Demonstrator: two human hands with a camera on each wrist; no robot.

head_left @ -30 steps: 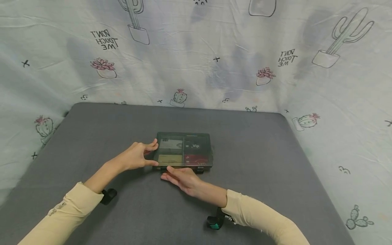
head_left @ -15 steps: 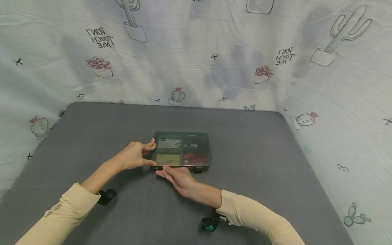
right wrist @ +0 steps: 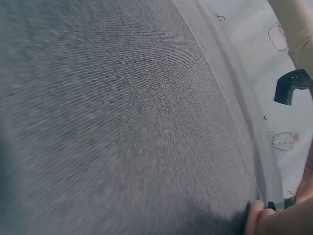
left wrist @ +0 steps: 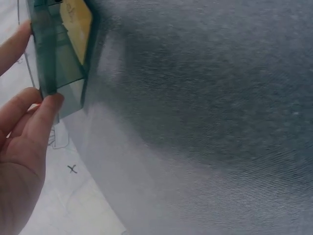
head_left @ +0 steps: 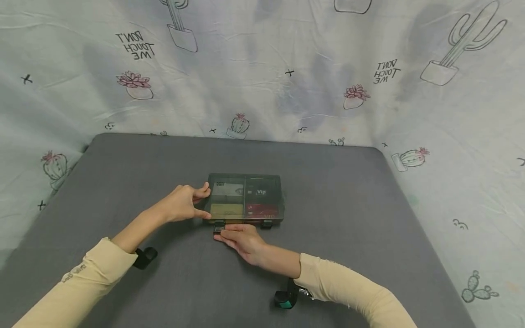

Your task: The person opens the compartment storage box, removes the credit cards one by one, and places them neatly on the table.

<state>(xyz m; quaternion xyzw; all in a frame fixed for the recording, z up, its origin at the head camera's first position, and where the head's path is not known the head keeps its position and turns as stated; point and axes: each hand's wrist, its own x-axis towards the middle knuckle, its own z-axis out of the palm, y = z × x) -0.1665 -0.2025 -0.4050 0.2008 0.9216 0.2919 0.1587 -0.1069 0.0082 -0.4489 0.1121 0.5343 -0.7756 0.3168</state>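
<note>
A flat, see-through dark green plastic case [head_left: 245,176] lies on the grey table, its lid down. Through the lid show a white card [head_left: 228,190], a black "Vip" card [head_left: 261,192], a yellow card [head_left: 226,210] and a red card [head_left: 262,211] in separate compartments. My left hand [head_left: 180,203] grips the case's left end, thumb at the front corner and fingers farther back. At the front edge, my right hand [head_left: 244,241] pinches the left black latch [head_left: 219,228], which sticks outward. The right latch [head_left: 266,224] is untouched.
The grey cloth-covered table [head_left: 328,191] extends around the case. White cactus-printed fabric [head_left: 262,64] hangs behind and at both sides. Black wrist-worn mounts sit under the left forearm [head_left: 146,258] and the right forearm [head_left: 285,296].
My right fingers have shifted slightly down from the case's front edge, and the left latch now shows swung outward. My left hand keeps its grip; the case stays in place.
</note>
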